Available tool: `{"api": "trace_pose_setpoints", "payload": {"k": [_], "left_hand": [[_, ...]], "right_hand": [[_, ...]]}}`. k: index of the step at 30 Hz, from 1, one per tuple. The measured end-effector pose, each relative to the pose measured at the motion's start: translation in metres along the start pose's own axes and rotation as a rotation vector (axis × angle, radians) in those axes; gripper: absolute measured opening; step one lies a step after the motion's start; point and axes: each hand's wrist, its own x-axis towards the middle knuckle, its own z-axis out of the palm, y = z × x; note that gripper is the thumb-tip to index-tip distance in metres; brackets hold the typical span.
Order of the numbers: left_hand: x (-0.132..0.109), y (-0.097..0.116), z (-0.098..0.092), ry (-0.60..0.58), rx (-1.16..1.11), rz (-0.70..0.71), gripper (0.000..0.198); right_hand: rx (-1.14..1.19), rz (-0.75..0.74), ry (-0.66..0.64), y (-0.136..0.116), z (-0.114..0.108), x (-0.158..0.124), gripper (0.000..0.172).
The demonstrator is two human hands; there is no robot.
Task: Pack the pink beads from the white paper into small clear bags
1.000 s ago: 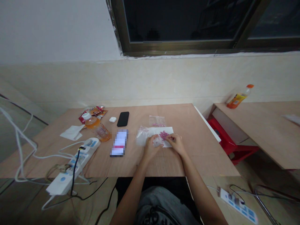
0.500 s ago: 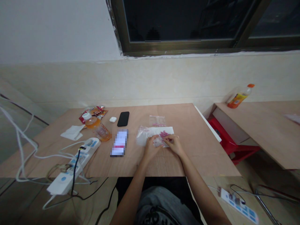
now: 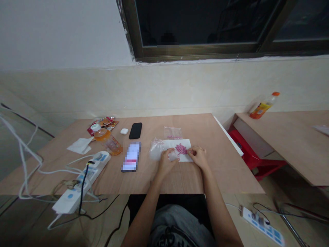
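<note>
A small heap of pink beads [image 3: 181,149] lies on a white sheet [image 3: 186,142] in the middle of the table. At its left, my left hand [image 3: 167,160] has thumb and fingers curled around a small clear plastic bag [image 3: 172,156]. My right hand [image 3: 198,156] is at the heap's right edge, fingertips pinched together; whether a bead is between them is too small to see. Beside my left hand rests a larger crumpled clear bag [image 3: 155,149]. Behind the sheet lies a flat clear bag [image 3: 172,132] with pink beads along its bottom.
Left of my hands are a lit phone [image 3: 131,157], a dark phone [image 3: 135,130], a white earphone case [image 3: 124,131] and an orange drink bottle [image 3: 109,142]. A power strip [image 3: 82,183] with cables runs over the table's front-left edge. A red stool [image 3: 246,154] stands right.
My right hand has moved right, away from the small bag and off the heap, so more of the beads show. My left hand stays nearly in place.
</note>
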Motion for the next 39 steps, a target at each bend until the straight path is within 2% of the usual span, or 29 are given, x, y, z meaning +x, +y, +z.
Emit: {"api": "trace_pose_setpoints", "payload": {"k": [12, 39], "left_hand": [[0.0000, 0.0009, -0.0004, 0.004, -0.009, 0.007, 0.053], [0.0001, 0.0006, -0.0003, 0.005, -0.002, 0.002, 0.052]], "right_hand": [[-0.021, -0.012, -0.027, 0.0045, 0.0002, -0.0022, 0.017], [-0.029, -0.040, -0.051, 0.0059, 0.0040, -0.0008, 0.018]]}}
